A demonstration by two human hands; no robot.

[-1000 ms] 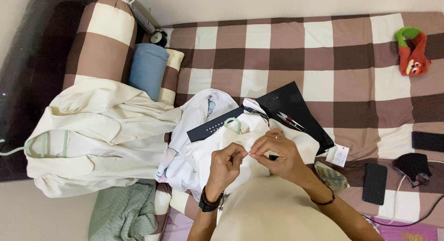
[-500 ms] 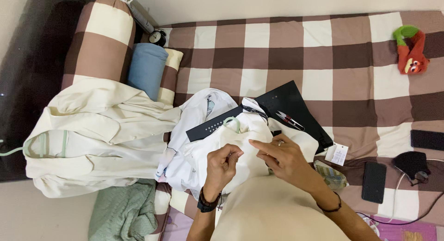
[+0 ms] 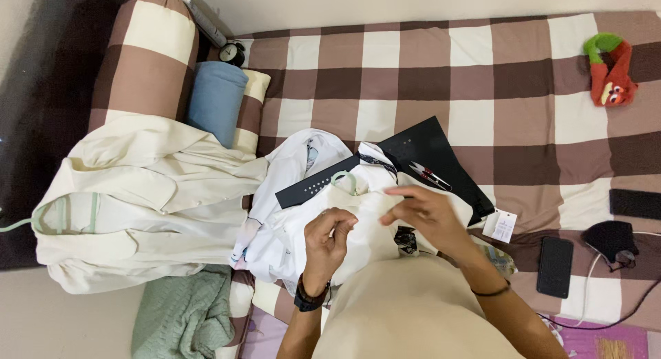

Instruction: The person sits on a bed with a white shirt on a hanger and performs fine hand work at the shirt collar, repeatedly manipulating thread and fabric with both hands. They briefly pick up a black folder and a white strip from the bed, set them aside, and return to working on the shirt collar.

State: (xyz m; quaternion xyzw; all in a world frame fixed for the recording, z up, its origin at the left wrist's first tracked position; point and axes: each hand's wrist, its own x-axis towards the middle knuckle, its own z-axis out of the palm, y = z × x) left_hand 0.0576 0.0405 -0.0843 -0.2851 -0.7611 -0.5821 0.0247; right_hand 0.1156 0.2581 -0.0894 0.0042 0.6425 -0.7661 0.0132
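Note:
A white garment (image 3: 289, 228) lies bunched on the checked bed in front of me. My left hand (image 3: 329, 238), with a black watch on its wrist, pinches a fold of that garment. My right hand (image 3: 421, 214) hovers just right of it above the cloth, fingertips drawn together and pointing left; whatever is between them is too small to see. A beige cloth (image 3: 406, 311) covers my lap below both hands. Small thread snips (image 3: 428, 173) rest on a flat black folder (image 3: 441, 152) just beyond my right hand.
A cream jacket on a hanger (image 3: 151, 200) lies left, with a green knit (image 3: 186, 314) below it. A blue roll (image 3: 217, 100) and an alarm clock (image 3: 233, 54) sit at the back. Right: paper tag (image 3: 501, 226), dark phone (image 3: 554, 266), black pouch (image 3: 613, 238), plush toy (image 3: 609, 69).
My right hand has lifted slightly up and away from the left, opening a small gap between them. The left hand stays pinched on the white garment.

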